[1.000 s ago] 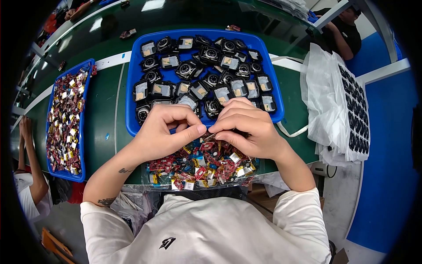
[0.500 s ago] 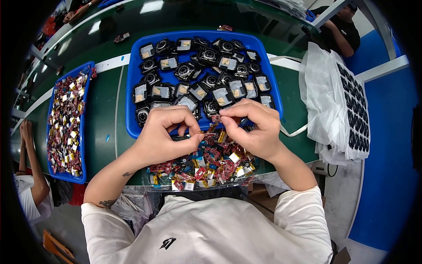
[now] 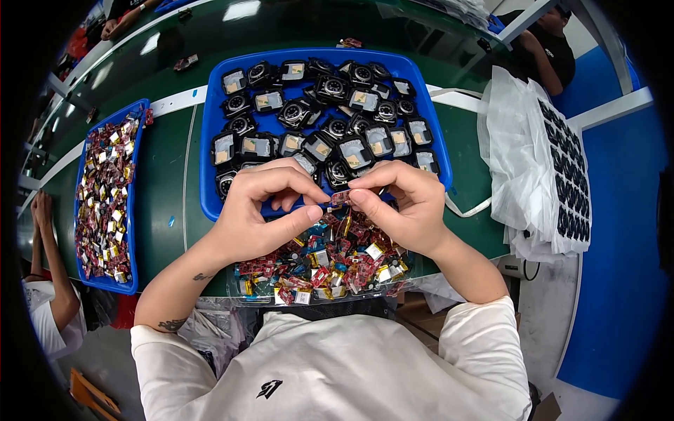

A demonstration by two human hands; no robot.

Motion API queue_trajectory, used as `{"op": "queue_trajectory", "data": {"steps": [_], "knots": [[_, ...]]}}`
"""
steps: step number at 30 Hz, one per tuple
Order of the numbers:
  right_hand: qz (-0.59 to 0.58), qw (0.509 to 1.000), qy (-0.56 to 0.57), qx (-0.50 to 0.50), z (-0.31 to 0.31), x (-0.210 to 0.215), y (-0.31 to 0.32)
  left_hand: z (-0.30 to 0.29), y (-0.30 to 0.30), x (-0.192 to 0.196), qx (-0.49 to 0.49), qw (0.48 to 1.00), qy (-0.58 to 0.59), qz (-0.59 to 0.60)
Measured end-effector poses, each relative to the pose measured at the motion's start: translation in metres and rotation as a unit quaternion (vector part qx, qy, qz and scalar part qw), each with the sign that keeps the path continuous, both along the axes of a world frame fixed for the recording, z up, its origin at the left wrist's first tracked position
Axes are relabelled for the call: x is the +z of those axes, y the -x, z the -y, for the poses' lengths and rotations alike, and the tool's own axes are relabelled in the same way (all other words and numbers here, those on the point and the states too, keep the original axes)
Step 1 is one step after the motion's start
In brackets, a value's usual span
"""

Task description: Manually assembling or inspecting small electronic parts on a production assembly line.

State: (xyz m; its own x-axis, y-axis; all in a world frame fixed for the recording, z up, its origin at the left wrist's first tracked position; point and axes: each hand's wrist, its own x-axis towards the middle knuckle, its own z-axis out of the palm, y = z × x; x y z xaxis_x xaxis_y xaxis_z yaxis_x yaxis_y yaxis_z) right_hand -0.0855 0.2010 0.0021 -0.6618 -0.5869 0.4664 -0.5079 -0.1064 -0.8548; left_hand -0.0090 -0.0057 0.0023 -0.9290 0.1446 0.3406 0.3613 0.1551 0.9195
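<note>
Between my hands is a small red circuit board (image 3: 340, 198), above a heap of loose parts. My right hand (image 3: 400, 207) pinches its right end between thumb and index finger. My left hand (image 3: 270, 203) is curled at the board's left end, index fingertip against it and thumb just below. Under both hands lies a pile of red circuit boards with yellow-and-white battery cells (image 3: 323, 270) in a clear tray. Right beyond my fingers stands a blue tray (image 3: 208, 140) full of black smartwatch cases (image 3: 331, 88), some showing round backs, others open insides.
On the left, a second blue tray (image 3: 133, 231) holds many more boards and cells. White sheets with rows of black pieces (image 3: 565, 175) stack at the right. Co-workers' arms (image 3: 53, 245) show at left, top left and top right. Loose parts (image 3: 186, 62) lie on the green surface beyond.
My hands have drawn together, bringing the red board slightly left and down to my left fingertips. The thin piece in my left fingers no longer shows separately. Loose parts at the back have shifted left.
</note>
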Motion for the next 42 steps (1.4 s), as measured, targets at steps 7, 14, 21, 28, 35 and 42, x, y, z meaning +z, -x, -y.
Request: {"op": "queue_trajectory", "data": {"steps": [7, 14, 21, 28, 35, 42], "knots": [[-0.059, 0.998, 0.005, 0.014, 0.002, 0.000, 0.002, -0.006, 0.000, 0.007, 0.013, 0.996, -0.044, 0.076], [0.012, 0.999, -0.002, 0.041, 0.001, 0.003, 0.000, -0.001, -0.001, -0.004, 0.009, 0.992, -0.101, 0.077], [0.002, 0.999, -0.029, 0.036, 0.001, 0.010, 0.001, -0.002, -0.002, 0.000, -0.007, 0.983, -0.139, 0.119], [-0.163, 0.986, -0.019, 0.002, 0.002, 0.003, 0.009, -0.002, -0.002, 0.002, -0.016, 0.985, -0.122, 0.117], [-0.153, 0.988, -0.026, -0.009, 0.003, 0.012, 0.002, -0.003, -0.001, 0.004, -0.010, 0.986, -0.095, 0.137], [-0.068, 0.996, -0.055, 0.011, 0.002, 0.004, 0.004, -0.004, 0.000, 0.003, -0.023, 0.993, -0.059, 0.101]]}}
